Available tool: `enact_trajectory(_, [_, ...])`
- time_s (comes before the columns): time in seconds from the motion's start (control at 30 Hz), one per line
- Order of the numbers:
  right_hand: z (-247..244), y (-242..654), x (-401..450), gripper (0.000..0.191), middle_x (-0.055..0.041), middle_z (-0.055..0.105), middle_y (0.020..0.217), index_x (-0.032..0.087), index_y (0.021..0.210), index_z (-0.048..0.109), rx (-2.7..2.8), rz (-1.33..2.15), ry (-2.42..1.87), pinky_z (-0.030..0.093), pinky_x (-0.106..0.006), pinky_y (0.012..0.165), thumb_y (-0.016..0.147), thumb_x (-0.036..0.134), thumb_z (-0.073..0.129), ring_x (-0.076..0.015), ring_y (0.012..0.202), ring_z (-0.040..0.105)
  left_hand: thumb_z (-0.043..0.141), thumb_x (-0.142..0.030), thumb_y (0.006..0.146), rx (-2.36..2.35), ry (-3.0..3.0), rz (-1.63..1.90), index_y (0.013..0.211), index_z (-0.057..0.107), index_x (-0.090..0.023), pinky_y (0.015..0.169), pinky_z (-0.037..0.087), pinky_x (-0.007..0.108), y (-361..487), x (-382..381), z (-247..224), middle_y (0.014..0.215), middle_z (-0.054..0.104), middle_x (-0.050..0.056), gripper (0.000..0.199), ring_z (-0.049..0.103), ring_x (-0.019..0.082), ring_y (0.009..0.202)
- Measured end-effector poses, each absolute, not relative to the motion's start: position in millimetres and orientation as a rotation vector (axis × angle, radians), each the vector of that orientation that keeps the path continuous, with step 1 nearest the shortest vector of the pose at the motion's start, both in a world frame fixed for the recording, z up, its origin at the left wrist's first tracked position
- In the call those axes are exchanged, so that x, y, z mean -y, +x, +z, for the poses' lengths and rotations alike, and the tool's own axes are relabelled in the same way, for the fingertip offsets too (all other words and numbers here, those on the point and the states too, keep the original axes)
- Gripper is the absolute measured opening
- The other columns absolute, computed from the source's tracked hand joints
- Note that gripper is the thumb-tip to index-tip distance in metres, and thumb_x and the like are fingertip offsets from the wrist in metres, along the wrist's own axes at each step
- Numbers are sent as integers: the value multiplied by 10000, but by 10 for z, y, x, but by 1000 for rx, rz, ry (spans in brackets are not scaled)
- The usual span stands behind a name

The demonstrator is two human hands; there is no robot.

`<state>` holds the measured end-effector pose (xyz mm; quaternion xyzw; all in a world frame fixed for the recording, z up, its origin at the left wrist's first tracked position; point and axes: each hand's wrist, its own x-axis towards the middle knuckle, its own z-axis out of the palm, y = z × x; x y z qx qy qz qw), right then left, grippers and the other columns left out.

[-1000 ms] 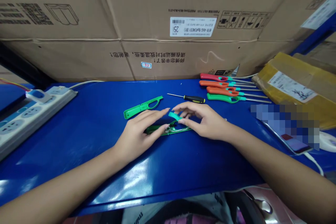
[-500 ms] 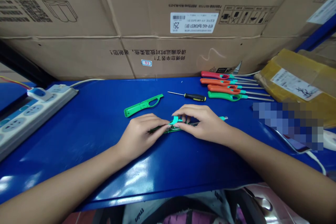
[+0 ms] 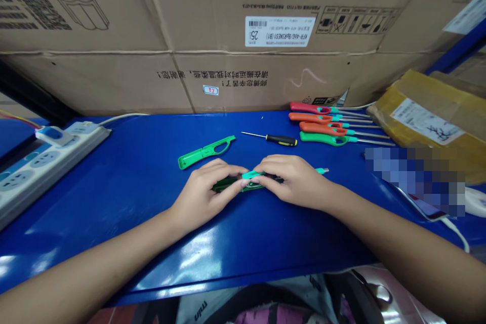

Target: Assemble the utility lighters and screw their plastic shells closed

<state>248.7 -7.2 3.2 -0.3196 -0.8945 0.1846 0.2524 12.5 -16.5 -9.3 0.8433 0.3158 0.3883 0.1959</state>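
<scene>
A small turquoise piece (image 3: 251,175) is pinched between the fingertips of both hands, just above an opened green lighter body (image 3: 251,187) on the blue table. My left hand (image 3: 212,185) is closed, its thumb and fingers on the left end of that piece and covering part of the green body. On the other side, my right hand (image 3: 288,177) closes on the piece's right end. The lighter's turquoise nozzle end (image 3: 322,170) sticks out beyond the right hand. Behind the left hand lies a separate green half shell (image 3: 207,152).
A screwdriver (image 3: 281,139) lies behind the hands. Several assembled lighters (image 3: 322,137) sit at the back right, beside a yellow-taped parcel (image 3: 429,116) and a phone (image 3: 429,207). A power strip (image 3: 53,157) is at left; a large carton (image 3: 224,61) stands behind.
The turquoise piece has turned from tilted and raised to lying flatter along the green body. My right fingers have lowered and drawn closer to my left fingertips.
</scene>
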Motion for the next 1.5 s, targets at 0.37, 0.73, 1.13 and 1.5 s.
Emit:
enact_trajectory(0.37, [84,2493,130,396,-105,727,1102,159,1312,632,2399,471,-885,536,-375,900,985,383,630,-236,1032,667,673,-205,962,-938,2423,1203,952,760,-172,761,546,306,100,155,-78,858,782,36,94,666,171,777])
enact_trajectory(0.73, [66,2493,75,197,-98,691,1000,138,1114,721,2401,389,-711,535,-346,822,964,254,666,-205,942,621,726,-195,926,-978,2410,1195,845,754,-166,727,509,273,122,161,-103,761,752,1,91,624,142,731])
enact_trajectory(1.13, [34,2350,158,160,-6,645,804,157,988,703,1907,1316,-1000,557,-210,575,838,212,698,-106,690,610,774,-181,884,-881,2332,1266,925,758,-167,752,551,261,151,205,-73,839,773,21,46,668,140,781])
enact_trajectory(1.5, [84,2402,118,127,-56,671,1051,175,975,757,1804,1341,-748,633,-219,767,872,160,684,-117,895,705,790,-288,867,-1013,1924,1035,1093,778,-183,825,625,254,155,217,-84,1014,810,44,249,773,176,893])
